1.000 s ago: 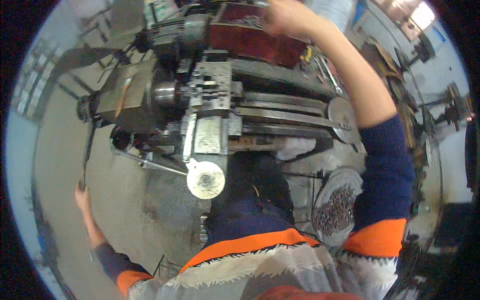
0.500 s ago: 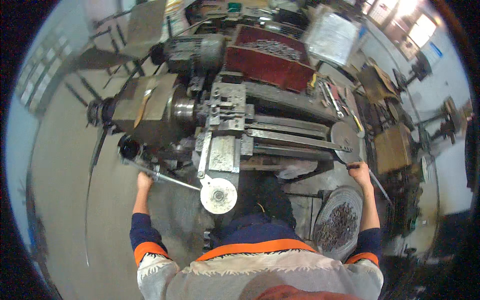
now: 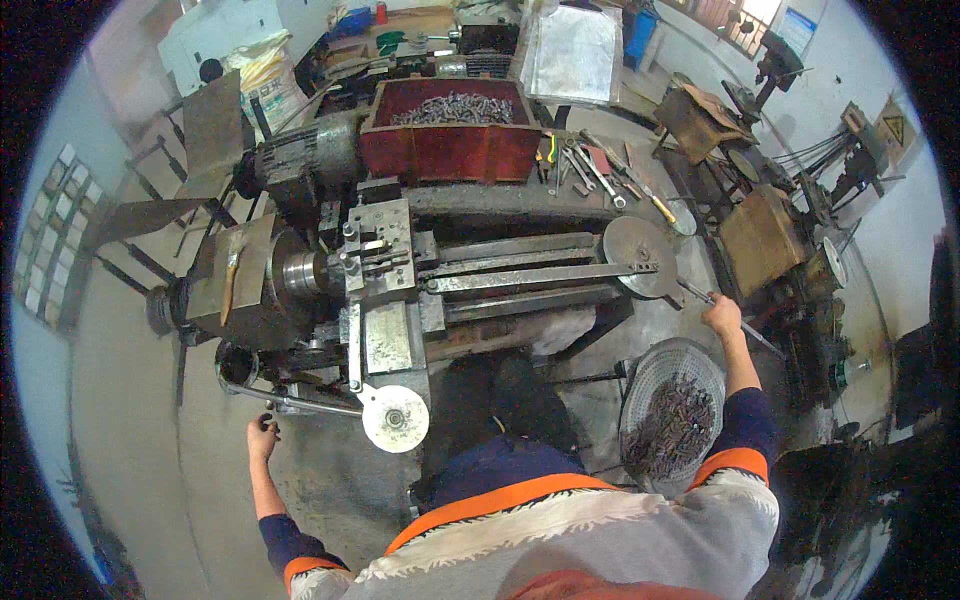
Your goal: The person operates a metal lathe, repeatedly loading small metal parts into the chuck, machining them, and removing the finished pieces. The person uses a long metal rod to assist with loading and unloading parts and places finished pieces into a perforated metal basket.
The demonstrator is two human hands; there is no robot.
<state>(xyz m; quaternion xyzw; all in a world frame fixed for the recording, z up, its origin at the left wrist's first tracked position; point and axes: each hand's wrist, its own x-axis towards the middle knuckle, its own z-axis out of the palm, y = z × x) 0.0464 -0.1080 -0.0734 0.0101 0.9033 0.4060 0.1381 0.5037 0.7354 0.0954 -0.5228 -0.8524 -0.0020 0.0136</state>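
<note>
A small lathe-like machine stands before me. My right hand [image 3: 722, 315] is wrapped round a metal lever rod [image 3: 762, 341] that joins the grey disc [image 3: 638, 256] at the machine's right end. From that disc a flat steel link bar [image 3: 540, 278] runs to the tool slide [image 3: 382, 240]. My left hand [image 3: 262, 438] hangs just below the left lever rod [image 3: 310, 404], apart from it. Its fingers are curled, with something small and dark at the tips that I cannot make out. The left rod meets a pale round disc [image 3: 395, 418] close to my lap.
A red bin [image 3: 450, 152] of small metal parts sits behind the machine. Spanners [image 3: 597, 175] and pliers lie to its right. A perforated basket [image 3: 640, 380] of dark parts is beside my right leg. A wooden-handled brush [image 3: 230, 282] rests on the headstock cover.
My left hand has moved down and away from the left lever rod. My right hand keeps its hold on the right lever. The view has turned, shifting the machine leftward.
</note>
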